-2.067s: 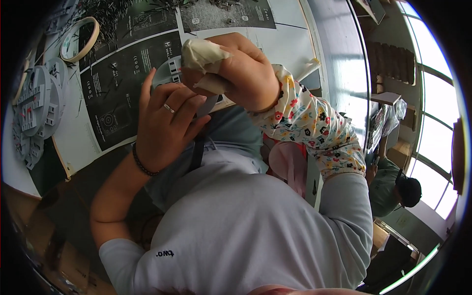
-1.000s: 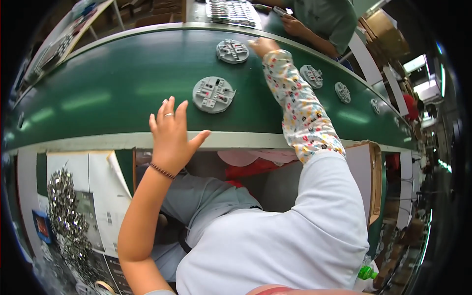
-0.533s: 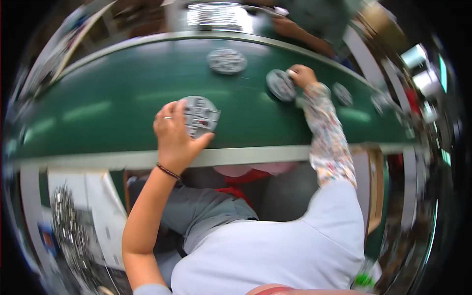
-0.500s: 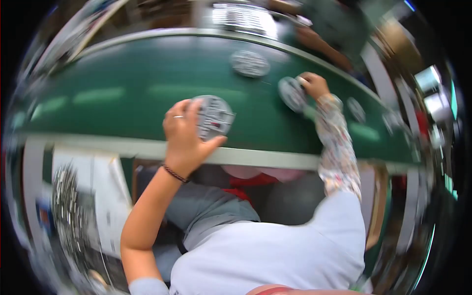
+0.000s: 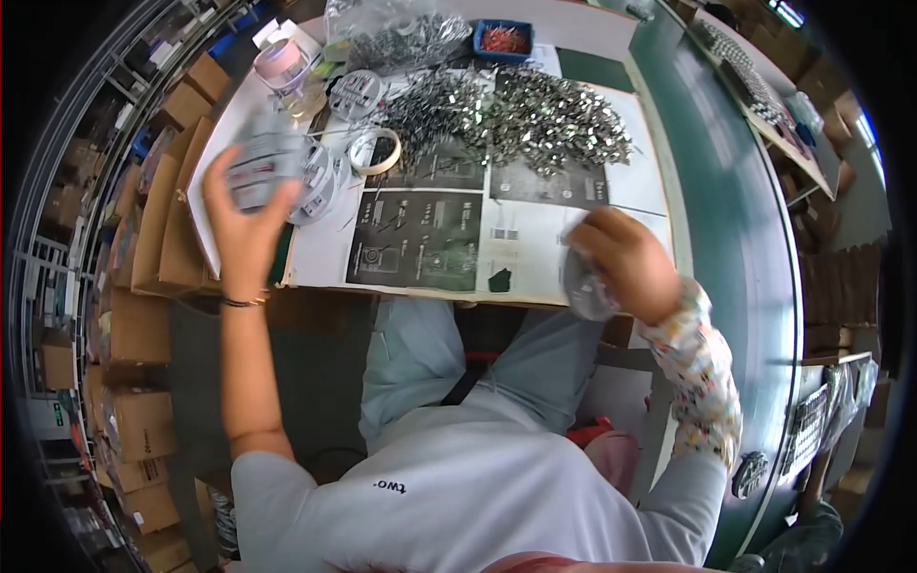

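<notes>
My left hand [image 5: 244, 244] is raised over the left side of the white worktable, its thumb and fingers around a grey round disc [image 5: 260, 172] that is smeared by motion. Just beside that disc lie more grey discs [image 5: 320, 186], overlapping, and another disc [image 5: 356, 94] sits farther back. At the table's front right edge, my right hand [image 5: 635, 267] grips a grey disc [image 5: 585, 289] by its side, fingers curled over the top. Farther off, heaps of small shiny metal pieces [image 5: 559, 119] and thin dark pieces [image 5: 430, 110] cover the back of the table.
A tape roll [image 5: 378, 170] lies near the discs. Behind stand a pink-lidded tub [image 5: 279, 62], a clear bag [image 5: 406, 38] and a blue tray [image 5: 504, 57] of red bits. A green bench [image 5: 716, 201] runs along the right; cardboard boxes [image 5: 143, 420] line the left.
My view has swung from the green bench to the white worktable. Both hands have come along, each with a grey disc; the left now hovers by the other discs.
</notes>
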The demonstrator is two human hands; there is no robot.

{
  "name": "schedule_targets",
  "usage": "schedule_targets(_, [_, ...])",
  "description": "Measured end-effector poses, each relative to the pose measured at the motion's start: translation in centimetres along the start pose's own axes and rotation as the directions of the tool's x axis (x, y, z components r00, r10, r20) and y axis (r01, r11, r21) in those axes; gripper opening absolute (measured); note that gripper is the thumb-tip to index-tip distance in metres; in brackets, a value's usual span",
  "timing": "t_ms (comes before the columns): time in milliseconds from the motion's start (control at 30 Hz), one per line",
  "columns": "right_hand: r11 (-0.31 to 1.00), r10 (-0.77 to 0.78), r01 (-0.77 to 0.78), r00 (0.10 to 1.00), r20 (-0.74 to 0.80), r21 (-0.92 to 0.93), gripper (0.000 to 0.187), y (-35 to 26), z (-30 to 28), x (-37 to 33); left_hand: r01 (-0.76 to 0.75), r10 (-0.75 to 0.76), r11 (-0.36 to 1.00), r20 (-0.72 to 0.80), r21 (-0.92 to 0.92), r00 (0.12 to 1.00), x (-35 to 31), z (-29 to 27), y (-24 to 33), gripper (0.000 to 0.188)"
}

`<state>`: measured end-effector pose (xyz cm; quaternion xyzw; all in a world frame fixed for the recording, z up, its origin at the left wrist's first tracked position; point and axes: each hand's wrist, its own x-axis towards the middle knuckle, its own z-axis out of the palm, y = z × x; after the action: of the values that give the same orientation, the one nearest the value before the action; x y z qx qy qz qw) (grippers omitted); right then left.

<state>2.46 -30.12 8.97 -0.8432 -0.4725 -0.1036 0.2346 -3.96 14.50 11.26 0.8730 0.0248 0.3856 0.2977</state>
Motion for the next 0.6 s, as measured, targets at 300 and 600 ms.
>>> schedule_targets(300, [0.983,-0.177,0.183,0.969,0.171,-0.018,0.040,-1.6,9.0,8.2,0.184,-0.307,0.854,0.186,0.487,0.934,1.1,-1.8,-19.6,0.074])
schedule_targets(600, [0.962,0.169,-0.163,0.985,0.010,-0.217,0.040,5.0,7.1,5.4,-0.113,0.140,0.988,0.324,-0.102,0.935,1.2,3.6,-3.1,0.065])
